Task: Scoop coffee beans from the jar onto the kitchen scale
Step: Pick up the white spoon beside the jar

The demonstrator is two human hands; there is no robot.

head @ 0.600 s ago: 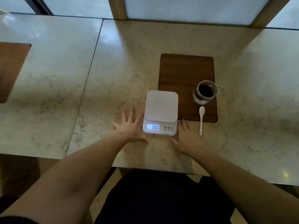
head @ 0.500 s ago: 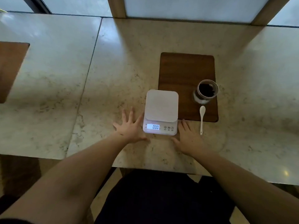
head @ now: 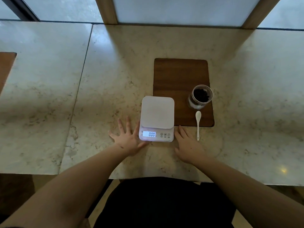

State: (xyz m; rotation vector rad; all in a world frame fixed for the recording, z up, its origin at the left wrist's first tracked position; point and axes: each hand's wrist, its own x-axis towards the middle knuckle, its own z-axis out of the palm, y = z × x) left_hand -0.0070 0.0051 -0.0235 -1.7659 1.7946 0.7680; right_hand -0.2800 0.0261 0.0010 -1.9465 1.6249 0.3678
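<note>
A white kitchen scale [head: 157, 112] sits on the marble table, its lit display reading zero and its platform bare. My left hand [head: 127, 139] lies flat, fingers spread, against the scale's left front corner. My right hand [head: 189, 144] rests flat just right of the scale, holding nothing. An open glass jar [head: 199, 97] with dark coffee beans stands on a brown wooden mat [head: 174, 79] to the right. A white spoon [head: 198, 123] lies below the jar, bowl on the mat, handle pointing toward me.
The marble table [head: 107, 71] has a seam on the left and its front edge close to my body. Another brown mat [head: 6, 66] shows at the far left. A window frame runs along the back.
</note>
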